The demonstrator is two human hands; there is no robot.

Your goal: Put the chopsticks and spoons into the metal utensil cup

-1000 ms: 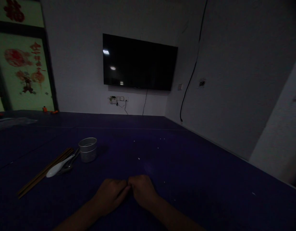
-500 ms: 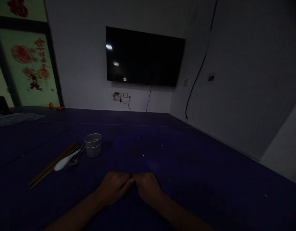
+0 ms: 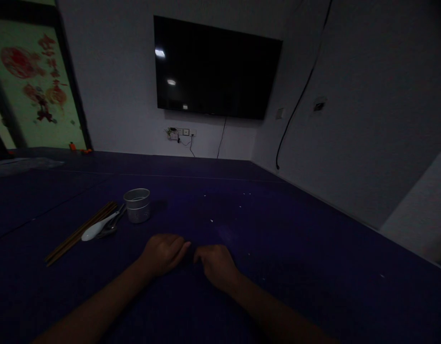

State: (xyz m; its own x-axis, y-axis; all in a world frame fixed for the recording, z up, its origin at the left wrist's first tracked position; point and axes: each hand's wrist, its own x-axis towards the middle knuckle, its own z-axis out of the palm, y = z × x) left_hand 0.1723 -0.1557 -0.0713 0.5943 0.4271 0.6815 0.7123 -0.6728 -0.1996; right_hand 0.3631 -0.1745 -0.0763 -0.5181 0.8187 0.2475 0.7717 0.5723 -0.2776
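Observation:
My left hand (image 3: 165,253) rests low over the purple tabletop (image 3: 313,267) with its fingers curled closed, and nothing shows in it. A small gap to its right separates it from my right hand (image 3: 217,266), whose fingers are also folded in, with no object visible. Nearest to my left hand is a grey metal cup (image 3: 138,210), standing upright and touched by neither hand. Left of the cup lie a white soup spoon (image 3: 95,231), a dark metal spoon (image 3: 111,228) partly beneath it, and several wooden chopsticks (image 3: 79,234) in a slanting bundle.
Small white scraps (image 3: 211,220) are scattered on the table. Clear plastic sheeting (image 3: 25,166) and small orange items (image 3: 73,146) lie at the far left. A television (image 3: 216,69) hangs on the wall behind, with sockets below; a black cable (image 3: 302,93) runs down the right wall.
My hands were touching and have moved slightly apart, the left one going left. The view has tilted down a little. The cup, spoons and chopsticks keep their places on the table.

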